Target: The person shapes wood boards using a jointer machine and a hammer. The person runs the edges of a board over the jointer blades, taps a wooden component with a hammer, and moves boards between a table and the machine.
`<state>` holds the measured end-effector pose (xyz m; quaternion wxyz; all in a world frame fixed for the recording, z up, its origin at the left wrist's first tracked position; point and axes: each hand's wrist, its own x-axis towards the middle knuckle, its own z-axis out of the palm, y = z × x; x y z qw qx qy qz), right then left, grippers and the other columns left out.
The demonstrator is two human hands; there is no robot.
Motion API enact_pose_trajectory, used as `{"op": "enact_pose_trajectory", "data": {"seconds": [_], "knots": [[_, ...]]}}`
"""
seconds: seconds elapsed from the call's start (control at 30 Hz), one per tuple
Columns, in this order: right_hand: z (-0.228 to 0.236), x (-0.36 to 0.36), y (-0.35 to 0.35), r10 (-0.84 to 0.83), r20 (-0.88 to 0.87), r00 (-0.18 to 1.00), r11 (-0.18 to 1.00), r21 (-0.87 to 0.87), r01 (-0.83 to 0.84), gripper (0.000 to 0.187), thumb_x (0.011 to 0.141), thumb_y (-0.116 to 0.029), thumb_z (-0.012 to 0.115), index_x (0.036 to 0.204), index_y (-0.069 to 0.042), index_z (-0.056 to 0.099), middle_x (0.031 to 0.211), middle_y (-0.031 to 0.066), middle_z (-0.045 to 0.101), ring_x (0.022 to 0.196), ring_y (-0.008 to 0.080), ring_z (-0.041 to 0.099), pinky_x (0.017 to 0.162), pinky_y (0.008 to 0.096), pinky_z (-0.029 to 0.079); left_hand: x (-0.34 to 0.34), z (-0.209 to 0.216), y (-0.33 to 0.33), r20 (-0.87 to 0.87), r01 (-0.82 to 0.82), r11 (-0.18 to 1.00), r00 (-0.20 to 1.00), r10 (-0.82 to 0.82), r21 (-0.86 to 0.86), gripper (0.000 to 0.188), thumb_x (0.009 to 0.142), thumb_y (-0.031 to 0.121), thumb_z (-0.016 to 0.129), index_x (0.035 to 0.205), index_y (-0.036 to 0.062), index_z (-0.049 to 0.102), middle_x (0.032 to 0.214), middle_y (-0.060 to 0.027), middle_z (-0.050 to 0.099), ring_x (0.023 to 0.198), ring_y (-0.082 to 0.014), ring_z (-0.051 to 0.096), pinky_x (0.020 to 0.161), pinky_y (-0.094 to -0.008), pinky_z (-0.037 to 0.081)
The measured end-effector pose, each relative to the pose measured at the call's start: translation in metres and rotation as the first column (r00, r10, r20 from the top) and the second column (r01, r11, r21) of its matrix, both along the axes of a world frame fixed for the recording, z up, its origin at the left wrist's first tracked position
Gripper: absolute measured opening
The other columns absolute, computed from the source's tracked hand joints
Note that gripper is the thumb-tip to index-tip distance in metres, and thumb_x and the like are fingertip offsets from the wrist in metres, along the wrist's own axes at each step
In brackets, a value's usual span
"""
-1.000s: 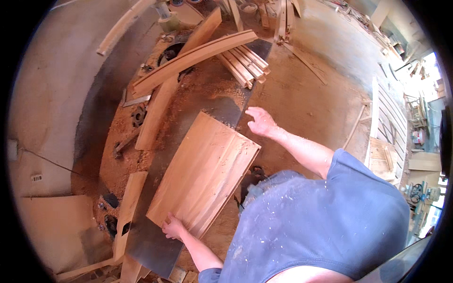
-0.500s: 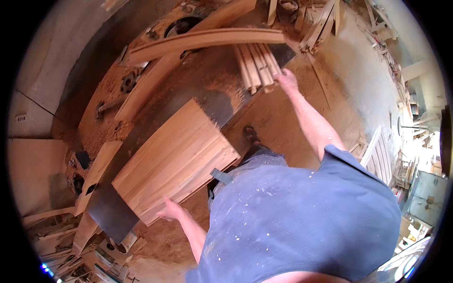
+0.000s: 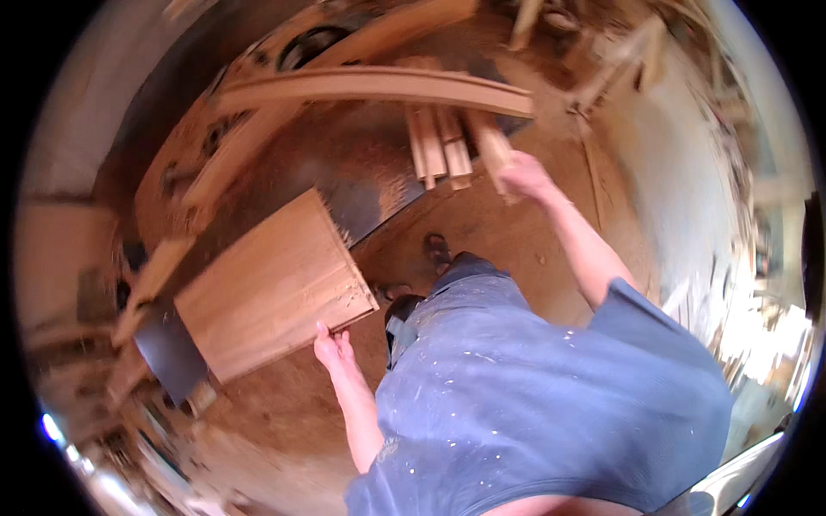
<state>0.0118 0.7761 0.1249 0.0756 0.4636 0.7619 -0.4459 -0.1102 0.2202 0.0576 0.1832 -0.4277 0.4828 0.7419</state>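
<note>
My right hand is closed round the near end of a wooden strip, which angles away from the other strips. Several more milled wooden strips lie side by side to its left on the dark table. A wide wooden panel rests on the same table, nearer to me. At the panel's near edge, close to its right corner, is my left hand. Its thumb touches the edge and its fingers are apart, partly curled below; nothing shows gripped in them.
A long grooved beam lies across the far ends of the strips. Another thick board runs diagonally under it. The dark table surface carries sawdust farther back. Lumber pieces lean at the far right.
My right hand has drawn one strip rightward, apart from the others. My left hand has shifted along the panel's edge toward its right corner. The whole view has swung slightly and blurred.
</note>
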Motion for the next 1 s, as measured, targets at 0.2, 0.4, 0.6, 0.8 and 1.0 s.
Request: {"op": "enact_pose_trajectory", "data": {"seconds": [0.2, 0.4, 0.6, 0.8, 1.0], "knots": [[0.05, 0.042, 0.05, -0.54, -0.203, 0.817, 0.567, -0.805, 0.175, 0.058, 0.089, -0.037, 0.048, 0.126, 0.008, 0.051, 0.092, 0.0221, 0.068, 0.057, 0.025, 0.063, 0.037, 0.0288, 0.043, -0.017, -0.007, 0.014, -0.174, -0.222, 0.926, 0.969, 0.175, -0.306, 0.047, 0.097, 0.001, 0.063, 0.141, 0.0074, 0.048, 0.126, -0.0147, 0.063, 0.104, -0.0243, 0.063, 0.084, -0.0407, 0.053], [0.053, 0.119, -0.014, -0.583, -0.088, 0.808, 0.412, -0.889, 0.201, 0.061, 0.073, -0.036, 0.064, 0.12, 0.002, 0.057, 0.087, 0.0194, 0.064, 0.055, 0.0289, 0.06, 0.041, 0.0352, 0.047, -0.022, 0.0, 0.023, -0.244, -0.43, 0.846, 0.898, 0.365, -0.317, 0.075, 0.099, -0.006, 0.057, 0.164, 0.0089, 0.022, 0.153, -0.0191, 0.048, 0.127, -0.0269, 0.055, 0.109, -0.0403, 0.046], [0.074, 0.084, -0.055, -0.469, -0.016, 0.883, 0.284, -0.949, 0.134, 0.059, 0.062, -0.022, 0.071, 0.115, 0.002, 0.061, 0.093, 0.021, 0.067, 0.072, 0.0365, 0.067, 0.056, 0.0431, 0.055, -0.014, -0.002, 0.012, -0.34, -0.438, 0.865, 0.874, 0.346, -0.245, 0.076, 0.097, -0.007, 0.057, 0.162, -0.0002, 0.02, 0.151, -0.0187, 0.049, 0.128, -0.0272, 0.055, 0.109, -0.0383, 0.046], [0.1, 0.021, -0.11, -0.119, 0.035, 0.992, 0.683, -0.723, 0.107, 0.049, 0.058, -0.004, 0.065, 0.107, -0.001, 0.063, 0.088, 0.0097, 0.065, 0.074, 0.025, 0.065, 0.063, 0.0364, 0.053, -0.021, -0.01, -0.007, -0.275, -0.237, 0.815, 0.956, 0.1, -0.528, 0.07, 0.098, -0.005, 0.054, 0.16, -0.0027, 0.024, 0.135, -0.0139, 0.062, 0.103, -0.0161, 0.063, 0.09, -0.0285, 0.05], [0.061, -0.159, -0.19, 0.579, 0.039, 0.815, 0.78, -0.317, -0.539, 0.028, 0.073, 0.003, 0.056, 0.099, -0.007, 0.061, 0.083, -0.001, 0.056, 0.072, 0.013, 0.056, 0.061, 0.0298, 0.045, -0.037, -0.017, -0.051, -0.332, -0.359, 0.771, 0.921, 0.203, -0.526, 0.059, 0.096, 0.006, 0.06, 0.151, -0.0067, 0.042, 0.142, -0.0222, 0.052, 0.122, -0.0271, 0.058, 0.102, -0.0368, 0.048]]}}
